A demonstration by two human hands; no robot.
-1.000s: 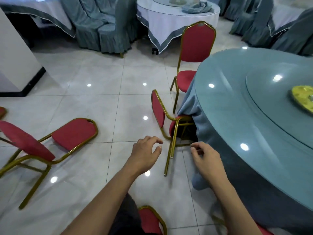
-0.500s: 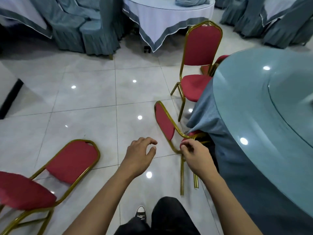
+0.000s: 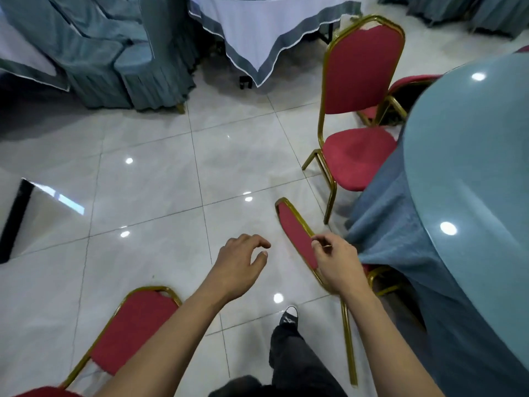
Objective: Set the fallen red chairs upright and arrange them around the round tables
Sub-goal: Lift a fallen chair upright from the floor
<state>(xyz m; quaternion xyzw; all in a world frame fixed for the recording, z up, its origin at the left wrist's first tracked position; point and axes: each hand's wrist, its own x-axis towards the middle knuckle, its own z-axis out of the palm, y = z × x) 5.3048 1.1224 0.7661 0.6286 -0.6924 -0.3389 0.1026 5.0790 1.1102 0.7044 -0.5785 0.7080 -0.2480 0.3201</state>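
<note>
Tiled floor (image 3: 160,196): four red chairs; right hand (image 3: 339,265) grips one (image 3: 297,239), left hand (image 3: 240,262) loosely curled, empty.

A red chair with a gold metal frame (image 3: 297,236) is seen tipped at the edge of the round table (image 3: 472,173), its padded back slanting and its seat hidden under the blue cloth; a second red chair (image 3: 357,110) stands upright just beyond it, seat against the cloth; a third (image 3: 131,328) lies fallen on the tiles at lower left, well apart from the table.
</note>
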